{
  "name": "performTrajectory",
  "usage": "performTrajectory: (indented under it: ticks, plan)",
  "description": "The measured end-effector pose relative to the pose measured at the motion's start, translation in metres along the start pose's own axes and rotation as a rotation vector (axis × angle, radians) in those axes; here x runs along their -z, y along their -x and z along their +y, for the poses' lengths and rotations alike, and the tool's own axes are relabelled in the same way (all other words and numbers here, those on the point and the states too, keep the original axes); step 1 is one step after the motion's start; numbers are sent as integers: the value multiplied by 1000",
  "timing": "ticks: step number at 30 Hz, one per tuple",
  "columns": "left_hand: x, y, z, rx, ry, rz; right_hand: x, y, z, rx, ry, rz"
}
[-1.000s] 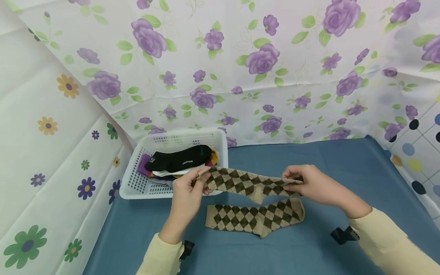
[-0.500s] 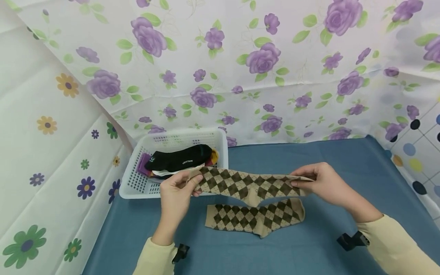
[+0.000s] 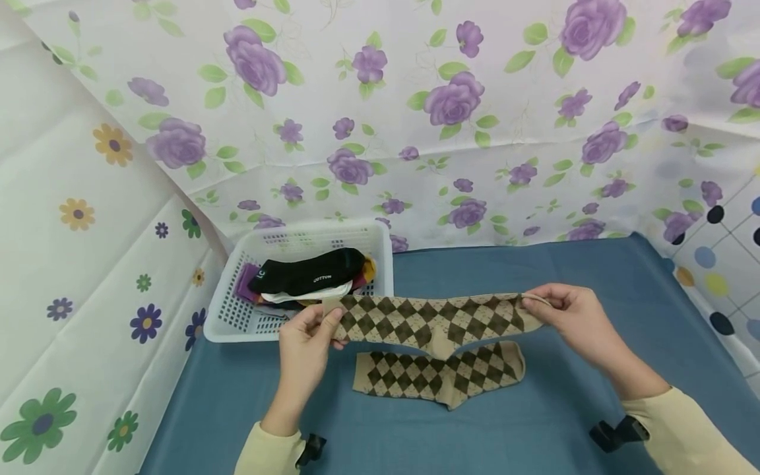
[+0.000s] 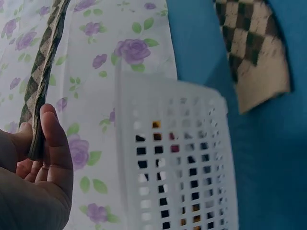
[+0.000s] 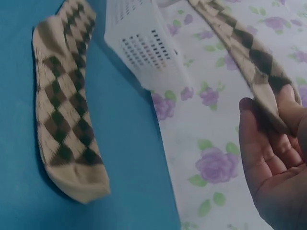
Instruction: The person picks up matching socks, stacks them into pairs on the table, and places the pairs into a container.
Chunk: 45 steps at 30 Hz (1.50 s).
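Observation:
A beige sock with brown diamonds (image 3: 410,320) is stretched sideways between both hands, above the blue table. My left hand (image 3: 305,346) pinches its cuff end between thumb and fingers. At the other end, my right hand (image 3: 572,323) pinches the toe. In the left wrist view the held sock (image 4: 43,72) appears edge-on, rising from the left hand (image 4: 43,167). The right wrist view shows the right hand (image 5: 278,153) gripping the tip of the held sock (image 5: 244,52). A matching sock (image 3: 439,376) lies flat on the table just below the held one.
A white perforated basket (image 3: 222,316) stands at the back left, partly behind the left hand. Inside it lie a black sock (image 3: 309,272) and other folded coloured socks. Flowered sheeting (image 3: 415,152) rises behind the blue table (image 3: 475,442) and along both sides.
The hands have drawn apart, left hand leftward and right hand rightward, pulling the held sock out straighter. Its right end now shows unfolded toward the toe. The lying sock has not moved.

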<state>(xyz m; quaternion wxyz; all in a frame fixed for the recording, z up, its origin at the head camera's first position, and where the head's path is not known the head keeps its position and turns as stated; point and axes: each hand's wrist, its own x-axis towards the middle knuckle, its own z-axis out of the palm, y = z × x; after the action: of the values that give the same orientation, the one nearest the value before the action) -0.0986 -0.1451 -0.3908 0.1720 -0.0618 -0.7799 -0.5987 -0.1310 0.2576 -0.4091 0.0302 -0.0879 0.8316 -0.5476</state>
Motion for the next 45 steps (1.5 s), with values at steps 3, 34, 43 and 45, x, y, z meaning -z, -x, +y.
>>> performTrajectory:
  ticks: [3,34,43,45]
  plan:
    - [-4,6,-16,37,-2,-16,-2,4,3,-42,-95,-17]
    - [-27,48,-95,383,-448,-258,-43,28,84,-223,307,-2]
    - [-43,59,-76,-30,-871,-181,-72,36,61,388,614,225]
    - [-50,62,-74,-91,-882,-235,-84,39,60,472,616,177]
